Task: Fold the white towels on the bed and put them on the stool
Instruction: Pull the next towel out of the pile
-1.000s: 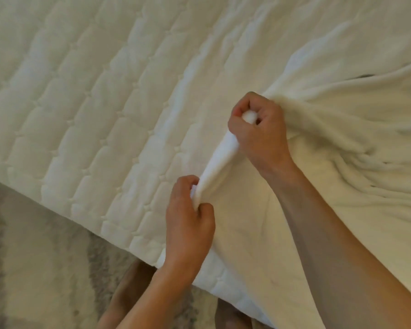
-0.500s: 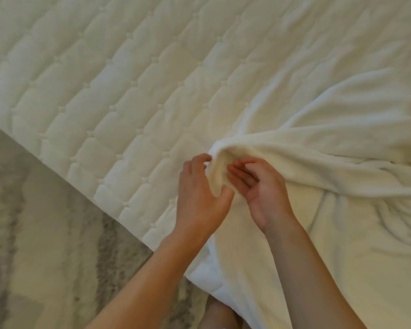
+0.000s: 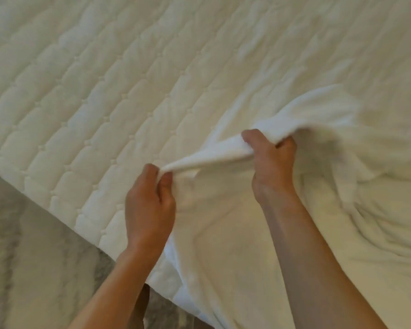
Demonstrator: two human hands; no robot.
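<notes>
A large white towel [image 3: 318, 186] lies rumpled over the right side of the quilted white bed [image 3: 105, 79] and hangs over its near edge. My left hand [image 3: 150, 205] pinches the towel's edge between thumb and fingers. My right hand [image 3: 271, 160] grips the same edge in a fist, further right and a little higher. The stretch of edge between the two hands is pulled taut and lifted off the bed. The stool is not in view.
The bed's near edge runs diagonally from the left down to the bottom middle. Below it lies a pale grey patterned rug [image 3: 33, 257]. My feet [image 3: 145, 302] show at the bottom, close to the bed.
Half a second ago both hands were close together on a bunched bit of towel. They have since moved apart along the edge, the right hand going right and up, drawing the edge straight.
</notes>
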